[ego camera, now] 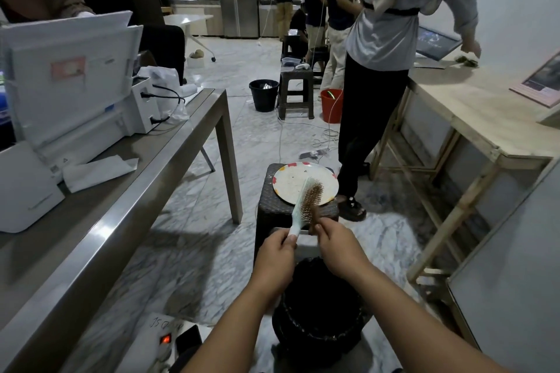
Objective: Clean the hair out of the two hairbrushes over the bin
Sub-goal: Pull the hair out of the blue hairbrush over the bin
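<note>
Pale green plastic is what my left hand (277, 247) is gripping: the handle of a hairbrush (306, 203), closed tight around its lower end, with the head tilting up and away from me. I am holding it in front of my chest, above and just beyond the black bin (318, 312) standing on the floor between my forearms. My right hand (336, 241) is pinching at the base of the bristles, thumb and fingers nipped together on the brown mat of hair there.

The bristle face is looking almost wholly brown with hair, so I am judging that this brush is barely begun; most of the clump is sitting in place. I cannot tell whether any hair is lying in the bin, since its inside is too dark to read.

Beyond the brush, a white plate (291, 182) with coloured patches on its rim is resting on a dark stool (269, 212). I am seeing only one brush; the second is not showing anywhere, so I cannot say whether it is cleaned or waiting. As I am reading it, nearly the whole task is left.
</note>
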